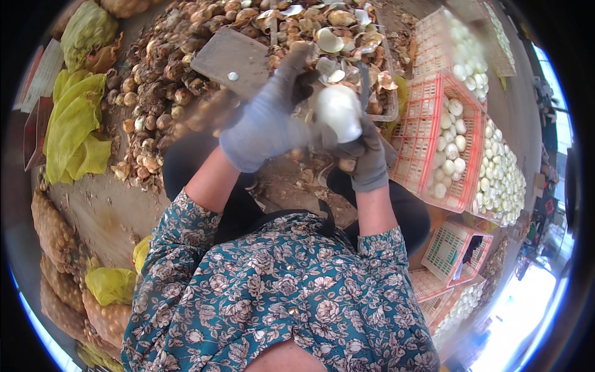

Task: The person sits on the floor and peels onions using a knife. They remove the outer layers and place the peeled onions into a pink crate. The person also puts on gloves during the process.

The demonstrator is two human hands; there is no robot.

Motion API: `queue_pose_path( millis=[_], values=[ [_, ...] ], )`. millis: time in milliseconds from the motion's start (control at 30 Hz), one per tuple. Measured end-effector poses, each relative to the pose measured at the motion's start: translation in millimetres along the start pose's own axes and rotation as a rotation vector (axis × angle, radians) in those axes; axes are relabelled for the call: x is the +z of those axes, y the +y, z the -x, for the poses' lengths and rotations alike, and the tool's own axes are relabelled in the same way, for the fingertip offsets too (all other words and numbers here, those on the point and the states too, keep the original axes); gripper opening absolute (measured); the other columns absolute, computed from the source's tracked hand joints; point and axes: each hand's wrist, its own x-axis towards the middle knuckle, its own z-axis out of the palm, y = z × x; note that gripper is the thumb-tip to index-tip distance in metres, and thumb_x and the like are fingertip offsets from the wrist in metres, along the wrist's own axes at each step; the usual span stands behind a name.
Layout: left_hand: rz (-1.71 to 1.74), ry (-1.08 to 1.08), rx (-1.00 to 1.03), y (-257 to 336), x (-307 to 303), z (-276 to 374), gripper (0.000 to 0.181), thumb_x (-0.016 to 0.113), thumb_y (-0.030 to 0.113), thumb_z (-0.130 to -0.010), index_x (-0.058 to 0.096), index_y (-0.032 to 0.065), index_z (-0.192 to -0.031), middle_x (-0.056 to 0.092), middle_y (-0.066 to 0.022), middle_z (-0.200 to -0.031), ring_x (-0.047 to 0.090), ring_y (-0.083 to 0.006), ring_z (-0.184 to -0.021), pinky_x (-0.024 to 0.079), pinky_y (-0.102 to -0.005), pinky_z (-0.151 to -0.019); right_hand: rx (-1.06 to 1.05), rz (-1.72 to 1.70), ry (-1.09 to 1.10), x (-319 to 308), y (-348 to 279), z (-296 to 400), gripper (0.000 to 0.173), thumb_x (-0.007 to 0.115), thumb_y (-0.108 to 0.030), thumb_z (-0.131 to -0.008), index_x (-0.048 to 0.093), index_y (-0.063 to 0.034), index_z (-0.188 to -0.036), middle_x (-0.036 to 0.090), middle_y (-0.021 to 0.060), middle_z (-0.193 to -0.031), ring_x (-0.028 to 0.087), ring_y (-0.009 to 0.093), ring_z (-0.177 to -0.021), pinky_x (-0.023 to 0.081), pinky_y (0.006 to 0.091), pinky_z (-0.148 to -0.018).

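Observation:
A peeled white onion (339, 113) is in my gloved right hand (367, 156), in front of my knees. A narrow grey blade (364, 86), apparently a knife's, rises just beyond that hand; its handle is hidden. My left hand (274, 111), also gloved and blurred by motion, is to the left of the onion with its fingers stretched away from me and apart. Nothing shows in its fingers. Beyond both hands, a shallow tray (394, 104) is heaped with onion skins (330, 39). A grey board (232, 60) with a white scrap on it lies to the left.
Unpeeled onions (162, 93) are piled on the floor at left. Red plastic crates (418, 139) of peeled onions (451, 153) line the right side. Yellow mesh sacks (76, 125) and full onion sacks (53, 228) lie far left. An upturned crate (453, 251) is beside my right knee.

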Motion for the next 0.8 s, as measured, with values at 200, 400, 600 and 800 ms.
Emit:
queue_pose_path(
  millis=[200, 400, 600, 800],
  values=[
    [-0.262, 0.372, -0.309, 44.3, -69.6, 12.6, 0.054, 0.072, 0.022, -0.073, 0.051, 0.0041, -0.119, 0.051, -0.0103, -0.120, 0.051, -0.0166, -0.103, 0.047, -0.0253, -0.079, -0.536, 0.769, 0.758, -35.0, -106.1, 82.9, 0.041, 0.055, -0.037, -0.084, 0.052, -0.0052, -0.110, 0.054, 0.0032, -0.077, 0.044, 0.008, -0.046, 0.035, 0.0205, -0.038],
    [-1.487, 0.270, -0.632, 35.1, -204.4, 90.3, 0.069, 0.069, 0.047, -0.070, 0.046, 0.0146, -0.126, 0.024, -0.0170, -0.141, 0.029, -0.0337, -0.127, 0.036, -0.0391, -0.097, -0.629, 1.259, 1.290, -86.6, -252.7, 140.4, 0.029, 0.061, -0.028, -0.082, 0.058, -0.0010, -0.094, 0.052, 0.0022, -0.064, 0.040, 0.008, -0.042, 0.033, 0.0229, -0.037],
    [-0.914, 0.808, -0.858, -9.2, -234.5, 187.1, 0.030, 0.063, 0.035, -0.077, 0.069, 0.0078, -0.090, 0.063, -0.0129, -0.102, 0.059, -0.0244, -0.094, 0.044, -0.0313, -0.083, -0.252, 1.489, 0.470, 80.6, -42.9, -42.9, 0.034, 0.056, -0.006, -0.081, 0.049, -0.0005, -0.114, 0.057, 0.0055, -0.095, 0.052, 0.008, -0.070, 0.046, 0.0221, -0.061],
    [-0.996, 0.517, -0.828, -58.3, -232.1, 229.1, 0.055, 0.062, 0.038, -0.080, 0.048, 0.0052, -0.122, 0.052, -0.0160, -0.119, 0.052, -0.0236, -0.107, 0.041, -0.0314, -0.090, 0.229, 2.087, -0.164, 53.6, 132.0, -167.3, 0.033, 0.049, -0.023, -0.082, 0.050, -0.0037, -0.109, 0.059, 0.0230, -0.095, 0.058, 0.035, -0.088, 0.045, 0.0404, -0.078]
  ],
)
